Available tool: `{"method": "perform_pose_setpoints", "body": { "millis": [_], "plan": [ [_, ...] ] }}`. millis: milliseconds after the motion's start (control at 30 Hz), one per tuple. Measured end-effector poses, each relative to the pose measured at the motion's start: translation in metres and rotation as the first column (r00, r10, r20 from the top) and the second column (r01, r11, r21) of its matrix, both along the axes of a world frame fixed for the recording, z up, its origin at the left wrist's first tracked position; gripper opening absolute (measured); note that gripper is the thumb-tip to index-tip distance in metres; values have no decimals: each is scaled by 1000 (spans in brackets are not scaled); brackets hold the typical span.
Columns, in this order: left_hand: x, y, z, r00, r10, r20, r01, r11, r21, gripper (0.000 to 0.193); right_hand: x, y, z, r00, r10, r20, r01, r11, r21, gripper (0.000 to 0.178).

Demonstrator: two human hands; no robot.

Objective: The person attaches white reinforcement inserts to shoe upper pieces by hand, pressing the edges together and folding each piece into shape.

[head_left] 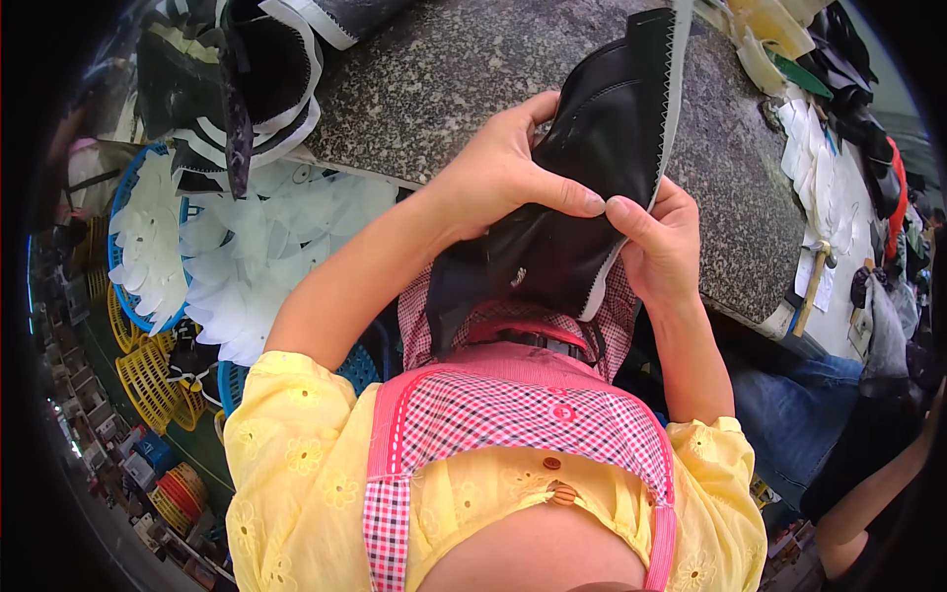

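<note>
A black leather boot upper (612, 118) with a pale zigzag-stitched edge is held up between both hands, over the front of the stone-topped table and my lap. My left hand (518, 168) grips its left side, the thumb lying across the leather and the fingers behind it. My right hand (663, 237) pinches the stitched right edge, its thumb almost touching the left thumb. The fingers behind the leather are partly hidden. The upper's lower part hangs in front of my checked apron (533, 400), with a small light mark on it.
More black uppers with white edges (281, 79) are piled at the table's (424, 79) far left. Below them a blue basket (123, 227) holds translucent white pieces (286, 247). White pieces and a brush-like tool (811, 286) lie at right. Another person's arm (878, 503) shows lower right.
</note>
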State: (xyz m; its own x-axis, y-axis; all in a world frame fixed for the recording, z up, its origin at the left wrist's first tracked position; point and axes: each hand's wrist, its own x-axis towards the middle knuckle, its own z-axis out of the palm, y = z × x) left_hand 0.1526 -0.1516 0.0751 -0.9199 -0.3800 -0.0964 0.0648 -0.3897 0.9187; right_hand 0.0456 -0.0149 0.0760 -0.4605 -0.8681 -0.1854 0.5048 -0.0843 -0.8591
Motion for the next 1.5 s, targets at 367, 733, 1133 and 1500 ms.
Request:
{"method": "perform_pose_setpoints", "body": {
  "millis": [367,733,1133,1500],
  "plan": [
    [4,29,-31,986,23,-167,87,779,621,66,10,-5,-10,857,-78,509,44,996,77,30],
    [5,9,-30,988,154,-11,-131,875,466,64,-9,2,-22,996,65,61,-73,988,139,32],
    [13,17,-22,995,93,42,-98,986,137,65,2,2,-21,999,33,22,-35,997,67,28],
    [-1,45,-42,988,117,-99,-7,677,736,47,-3,16,-45,901,107,420,-77,993,-90,30]
  ]
}}
